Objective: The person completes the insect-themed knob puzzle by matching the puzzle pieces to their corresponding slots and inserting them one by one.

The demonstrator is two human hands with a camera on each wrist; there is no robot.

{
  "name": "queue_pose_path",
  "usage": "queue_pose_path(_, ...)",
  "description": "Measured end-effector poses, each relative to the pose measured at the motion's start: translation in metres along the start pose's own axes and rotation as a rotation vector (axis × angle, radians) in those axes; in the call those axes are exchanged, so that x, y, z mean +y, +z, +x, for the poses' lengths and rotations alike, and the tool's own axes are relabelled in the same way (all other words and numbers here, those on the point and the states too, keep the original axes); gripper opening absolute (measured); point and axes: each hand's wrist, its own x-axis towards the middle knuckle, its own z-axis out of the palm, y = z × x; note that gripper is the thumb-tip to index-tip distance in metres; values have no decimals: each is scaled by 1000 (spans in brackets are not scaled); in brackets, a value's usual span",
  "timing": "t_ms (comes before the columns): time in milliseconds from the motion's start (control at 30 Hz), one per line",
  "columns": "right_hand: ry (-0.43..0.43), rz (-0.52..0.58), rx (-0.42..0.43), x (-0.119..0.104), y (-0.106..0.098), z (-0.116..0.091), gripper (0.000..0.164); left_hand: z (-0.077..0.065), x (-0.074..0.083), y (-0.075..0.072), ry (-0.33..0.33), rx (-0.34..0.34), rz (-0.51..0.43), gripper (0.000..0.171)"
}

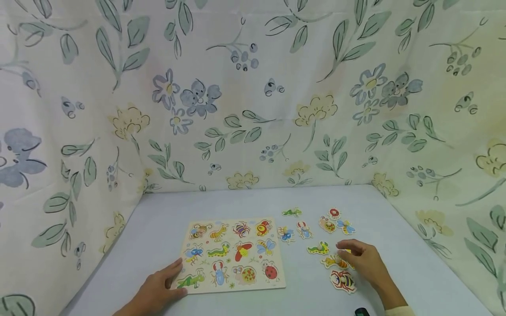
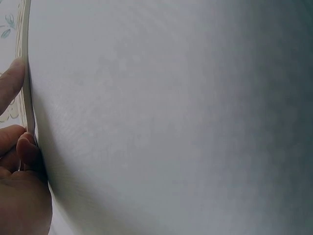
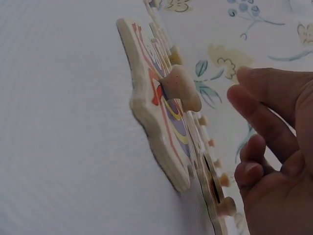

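A wooden puzzle board (image 1: 213, 289) with printed insects lies flat on the table. My left hand (image 1: 156, 285) holds its lower-left corner, with fingers at the left edge and the thumb by the front edge. The right hand (image 1: 365, 261) hovers over an orange ant-like piece (image 1: 334, 261), partly hiding it. Its fingers are loosely bent, with nothing between them. Just in front lies a spider piece (image 1: 343, 281), whose peg knob (image 3: 182, 88) stands out in the right wrist view. A caterpillar piece (image 1: 318, 248) lies beside the right fingertips.
Further back lie a green grasshopper piece (image 1: 291, 212), a blue fly piece (image 1: 286, 234), a stag beetle piece (image 1: 304, 230), a snail piece (image 1: 327, 224) and a blue-winged piece (image 1: 345, 227). A small black object (image 1: 361, 312) sits at the front edge. Floral cloth (image 1: 253, 131) surrounds the table.
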Motion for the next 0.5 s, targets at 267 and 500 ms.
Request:
queue_pose_path(267, 3, -136, -69, 1, 2, -1, 19, -2, -1, 1, 18, 5, -27, 91)
queue_pose_path(500, -20, -218, -96, 2, 4, -1, 15, -2, 0, 1, 12, 6, -32, 90)
